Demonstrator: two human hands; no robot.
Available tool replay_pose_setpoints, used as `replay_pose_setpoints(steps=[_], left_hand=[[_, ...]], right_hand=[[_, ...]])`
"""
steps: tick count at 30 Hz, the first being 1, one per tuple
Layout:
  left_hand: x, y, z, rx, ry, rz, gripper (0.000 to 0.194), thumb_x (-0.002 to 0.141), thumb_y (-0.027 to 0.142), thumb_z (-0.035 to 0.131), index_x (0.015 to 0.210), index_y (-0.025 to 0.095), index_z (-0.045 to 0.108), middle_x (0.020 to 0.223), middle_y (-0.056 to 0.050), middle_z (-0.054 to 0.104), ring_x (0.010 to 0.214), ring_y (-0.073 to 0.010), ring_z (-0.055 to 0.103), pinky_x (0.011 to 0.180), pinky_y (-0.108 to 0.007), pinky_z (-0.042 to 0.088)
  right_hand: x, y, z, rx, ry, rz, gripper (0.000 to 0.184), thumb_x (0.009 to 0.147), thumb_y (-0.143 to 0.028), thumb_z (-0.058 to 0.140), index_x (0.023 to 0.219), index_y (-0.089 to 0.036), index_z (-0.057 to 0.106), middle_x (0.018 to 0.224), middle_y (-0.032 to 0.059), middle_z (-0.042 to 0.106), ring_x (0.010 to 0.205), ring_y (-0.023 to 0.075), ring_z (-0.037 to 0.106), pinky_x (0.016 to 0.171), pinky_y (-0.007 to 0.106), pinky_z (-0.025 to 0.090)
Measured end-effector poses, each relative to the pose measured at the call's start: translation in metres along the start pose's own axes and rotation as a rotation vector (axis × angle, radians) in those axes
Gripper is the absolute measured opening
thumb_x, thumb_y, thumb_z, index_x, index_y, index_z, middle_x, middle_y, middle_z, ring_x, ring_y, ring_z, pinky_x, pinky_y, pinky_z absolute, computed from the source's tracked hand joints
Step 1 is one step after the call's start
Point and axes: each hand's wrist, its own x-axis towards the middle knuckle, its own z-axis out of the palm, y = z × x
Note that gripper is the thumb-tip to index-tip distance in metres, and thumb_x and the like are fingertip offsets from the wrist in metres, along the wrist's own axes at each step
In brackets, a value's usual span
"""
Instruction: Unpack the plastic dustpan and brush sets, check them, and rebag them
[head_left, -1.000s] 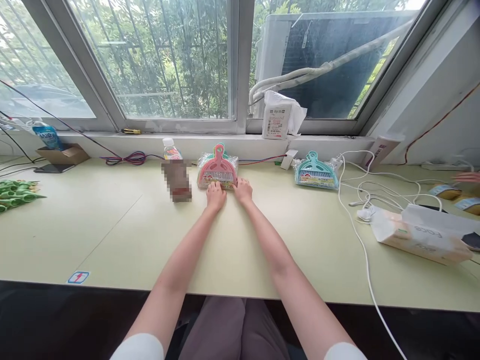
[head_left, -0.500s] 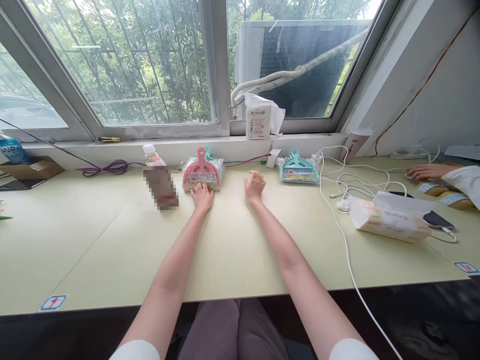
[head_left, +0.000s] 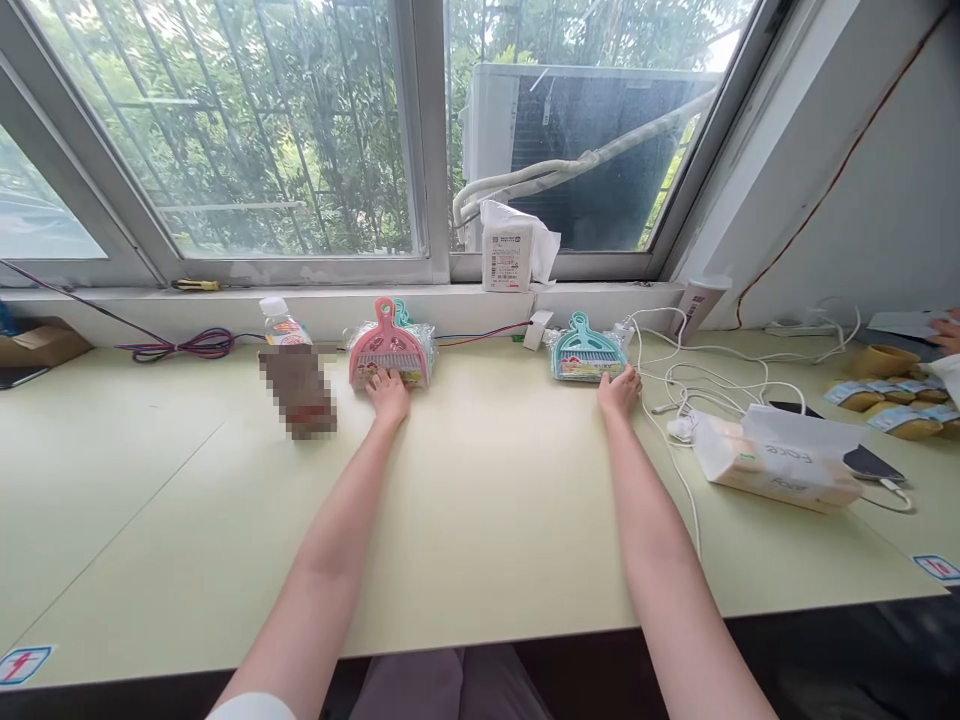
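My left hand rests against the lower front of a pink dustpan-and-brush set, its fingers spread over the edge. Behind the pink set, a turquoise handle shows, and clear plastic wrap surrounds the stack. To the right, a turquoise dustpan-and-brush set in clear wrap lies near the wall with a printed label on its front. My right hand touches its lower right corner with the fingers apart; the thumb side is partly hidden.
A bottle stands left of the pink set, by a blurred-out patch. White cables and a tissue pack lie at right. Further right, yellow wrapped items sit near another person's hand. A tissue packet is on the sill.
My right hand has moved right, from the bare tabletop to the turquoise set. My left hand stays at the pink set. The other person's hand has drawn back from the yellow items.
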Motion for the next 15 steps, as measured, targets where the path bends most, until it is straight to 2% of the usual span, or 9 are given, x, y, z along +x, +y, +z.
replay_pose_setpoints(steps=[4, 10, 15], left_hand=[[0.003, 0.006, -0.005, 0.002, 0.004, -0.024, 0.039, 0.087, 0.029, 0.046, 0.121, 0.011, 0.048, 0.127, -0.022, 0.046, 0.122, -0.0352, 0.040, 0.107, -0.053, 0.023], [0.007, 0.012, -0.007, -0.009, 0.038, -0.027, 0.037, 0.088, 0.025, 0.044, 0.122, 0.013, 0.048, 0.130, -0.023, 0.046, 0.122, -0.0357, 0.040, 0.104, -0.055, 0.026], [-0.005, 0.007, -0.011, -0.052, 0.013, -0.018, 0.038, 0.088, 0.031, 0.045, 0.121, 0.014, 0.049, 0.130, -0.022, 0.045, 0.120, -0.0346, 0.042, 0.102, -0.051, 0.029]], right_hand=[[0.005, 0.003, 0.005, -0.011, 0.011, 0.052, 0.050, 0.080, -0.028, 0.046, 0.128, -0.014, 0.040, 0.140, 0.0207, 0.040, 0.128, 0.0336, 0.038, 0.097, 0.048, 0.038], [0.013, 0.010, 0.007, 0.015, 0.011, 0.130, 0.050, 0.079, -0.026, 0.047, 0.127, -0.014, 0.044, 0.132, 0.0193, 0.050, 0.121, 0.0329, 0.046, 0.098, 0.048, 0.036], [0.011, 0.013, 0.007, 0.018, 0.103, 0.199, 0.041, 0.079, -0.028, 0.050, 0.118, -0.016, 0.052, 0.125, 0.0184, 0.056, 0.120, 0.0352, 0.045, 0.095, 0.050, 0.038]])
